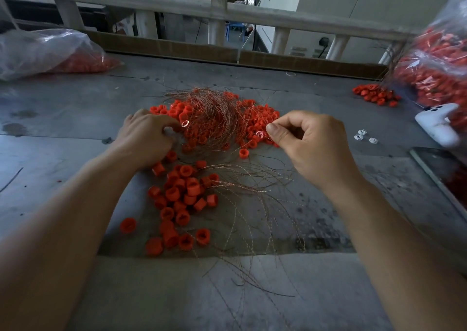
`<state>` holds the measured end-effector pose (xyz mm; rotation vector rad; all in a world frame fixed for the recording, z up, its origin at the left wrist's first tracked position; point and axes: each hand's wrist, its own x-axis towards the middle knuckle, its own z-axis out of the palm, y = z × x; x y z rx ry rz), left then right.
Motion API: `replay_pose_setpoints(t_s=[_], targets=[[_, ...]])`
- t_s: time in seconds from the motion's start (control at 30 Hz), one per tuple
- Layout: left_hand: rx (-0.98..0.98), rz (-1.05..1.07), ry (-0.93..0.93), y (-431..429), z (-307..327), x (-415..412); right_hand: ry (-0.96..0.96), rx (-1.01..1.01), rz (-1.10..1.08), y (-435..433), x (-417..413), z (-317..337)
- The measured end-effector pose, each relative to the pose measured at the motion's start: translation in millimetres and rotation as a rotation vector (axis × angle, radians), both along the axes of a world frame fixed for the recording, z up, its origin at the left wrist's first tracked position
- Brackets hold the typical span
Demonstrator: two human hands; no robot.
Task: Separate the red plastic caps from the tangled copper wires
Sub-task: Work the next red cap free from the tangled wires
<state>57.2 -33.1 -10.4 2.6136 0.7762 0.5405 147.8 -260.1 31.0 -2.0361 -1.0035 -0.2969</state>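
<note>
Far left: clear bag (38, 52) of red parts lying on the counter (75, 118). Left hand (145, 138): fingers curled down at the left edge of the heap; whether they hold anything cannot be told. Centre: wires (214, 113) tangled over a heap of caps (182, 199), with loose caps and stray strands spread nearer the person. Right hand (308, 143): thumb and forefinger pinched narrow at the tangle's right edge, apparently on a strand of the wires. Far right: small cap pile (376, 94) beside a second bag (434, 73).
</note>
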Motion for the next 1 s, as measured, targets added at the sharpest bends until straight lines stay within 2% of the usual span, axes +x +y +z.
replay_pose_setpoints(t_s=[0.23, 0.47, 0.63, 0.83, 1.0], targets=[[0.045, 0.005, -0.050, 0, 5, -2, -0.010, 0.017, -0.033, 0, 2, 1], [0.017, 0.065, -0.136, 1, 6, -3, 0.029, 0.023, -0.094, -2, 9, 2], [-0.007, 0.055, -0.131, 1, 9, -6, 0.065, 0.022, -0.139, -4, 15, 2], [-0.054, 0.237, -0.412, 1, 29, -18, 0.073, -0.004, -0.150, -4, 14, 2], [-0.317, 0.112, -0.580, -19, 43, -25, 0.068, -0.016, -0.128, -4, 13, 0]])
